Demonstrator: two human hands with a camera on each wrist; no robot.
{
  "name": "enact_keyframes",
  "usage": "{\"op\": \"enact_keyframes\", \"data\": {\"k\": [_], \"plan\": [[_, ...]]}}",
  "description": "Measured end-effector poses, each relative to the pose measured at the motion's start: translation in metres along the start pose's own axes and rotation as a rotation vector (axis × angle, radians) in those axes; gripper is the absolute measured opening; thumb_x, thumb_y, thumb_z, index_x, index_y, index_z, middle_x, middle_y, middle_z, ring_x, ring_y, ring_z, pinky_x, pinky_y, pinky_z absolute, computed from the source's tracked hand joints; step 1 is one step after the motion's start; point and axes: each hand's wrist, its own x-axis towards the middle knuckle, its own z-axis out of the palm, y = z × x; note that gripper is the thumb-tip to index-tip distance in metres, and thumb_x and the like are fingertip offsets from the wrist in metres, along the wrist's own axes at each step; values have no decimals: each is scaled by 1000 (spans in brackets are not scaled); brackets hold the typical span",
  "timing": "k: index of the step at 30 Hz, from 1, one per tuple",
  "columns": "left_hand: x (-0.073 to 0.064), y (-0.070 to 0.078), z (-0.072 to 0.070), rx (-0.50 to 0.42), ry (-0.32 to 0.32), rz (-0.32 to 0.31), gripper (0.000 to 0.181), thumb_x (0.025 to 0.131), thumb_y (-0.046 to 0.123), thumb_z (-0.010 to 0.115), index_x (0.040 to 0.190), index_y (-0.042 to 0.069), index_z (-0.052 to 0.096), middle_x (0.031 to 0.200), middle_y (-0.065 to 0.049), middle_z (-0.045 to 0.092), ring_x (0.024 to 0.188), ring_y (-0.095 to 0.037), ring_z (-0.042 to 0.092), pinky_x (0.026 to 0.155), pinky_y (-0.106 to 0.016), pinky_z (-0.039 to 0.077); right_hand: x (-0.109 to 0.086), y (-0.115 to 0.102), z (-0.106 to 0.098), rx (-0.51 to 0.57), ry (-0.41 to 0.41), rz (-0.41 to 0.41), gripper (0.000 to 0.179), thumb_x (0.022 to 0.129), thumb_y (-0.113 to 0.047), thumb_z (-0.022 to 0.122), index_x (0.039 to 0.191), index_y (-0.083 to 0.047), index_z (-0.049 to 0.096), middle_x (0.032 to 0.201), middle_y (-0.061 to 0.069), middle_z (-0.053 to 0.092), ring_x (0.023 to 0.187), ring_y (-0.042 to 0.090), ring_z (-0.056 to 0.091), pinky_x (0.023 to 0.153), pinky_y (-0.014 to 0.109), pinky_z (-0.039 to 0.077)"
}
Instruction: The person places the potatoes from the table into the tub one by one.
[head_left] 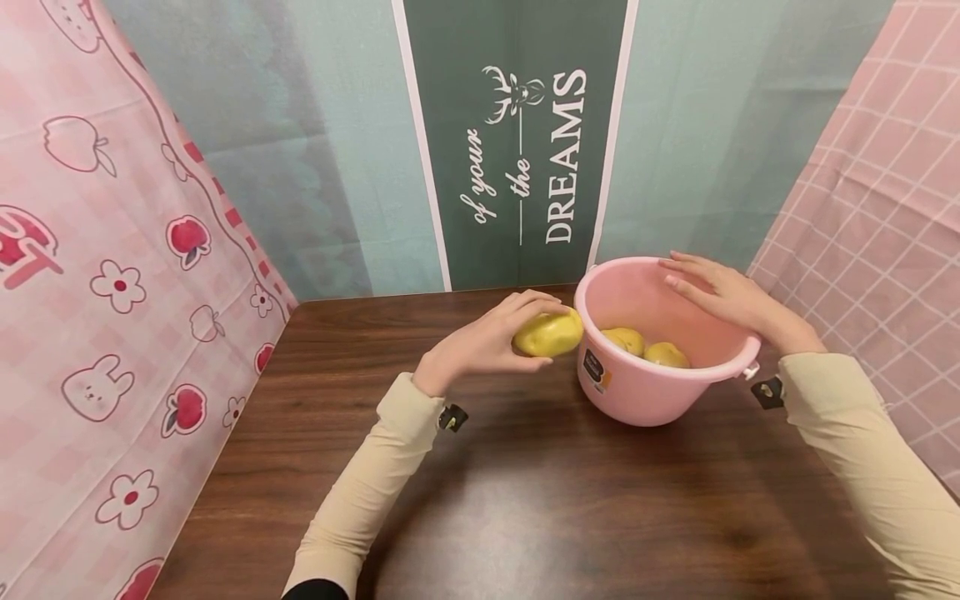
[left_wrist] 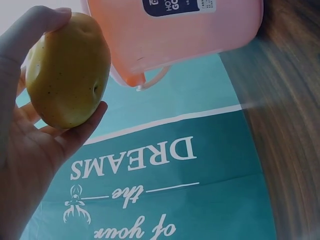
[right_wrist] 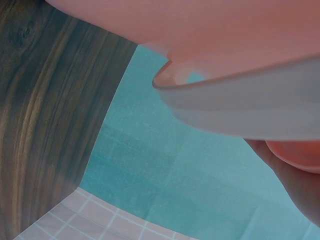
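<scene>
In my left hand [head_left: 498, 337] I hold a yellow potato [head_left: 550, 333] just left of the pink bucket [head_left: 637, 400]. The left wrist view shows the potato [left_wrist: 70, 70] close up, smooth with small dark specks and dimples, between thumb and fingers. My right hand [head_left: 723, 296] holds the bucket's far right rim, the thumb on the inner side. Two more yellow potatoes [head_left: 666, 356] show inside at the bottom. In the right wrist view the bucket's rim [right_wrist: 245, 110] covers much of the right hand [right_wrist: 295, 192].
The bucket stands on a dark wooden table [head_left: 480, 500], near its back edge. Behind hangs a teal and green cloth [head_left: 517, 150] with printed lettering. A pink fruit-print cloth [head_left: 150, 275] borders the left side, a pink grid-pattern cloth [head_left: 885, 192] the right.
</scene>
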Motion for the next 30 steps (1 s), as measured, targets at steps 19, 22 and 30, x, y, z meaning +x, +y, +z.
{"op": "enact_keyframes", "data": {"k": [19,22,30], "plan": [[18,6,-6,5,17,24,57,79,33,69,131,23,47,129,12,43,115,0,35,93,-16,34,-1,-2,0,7,-5,-10,49,96,-38,46,140,-16,42,150,16,26,135,43,21,102,65,17],[21,7,-7,0,19,34,57,79,33,69,130,24,47,128,13,43,115,0,35,94,-16,33,-1,-2,1,4,-6,-8,49,96,-38,46,140,-16,41,150,16,26,135,44,21,101,65,16],[31,9,-7,26,-12,51,61,79,38,69,133,22,46,129,8,43,113,-4,37,95,-17,32,-1,-4,0,4,-6,3,50,96,-39,45,141,-17,41,150,15,25,135,44,21,101,66,16]]}}
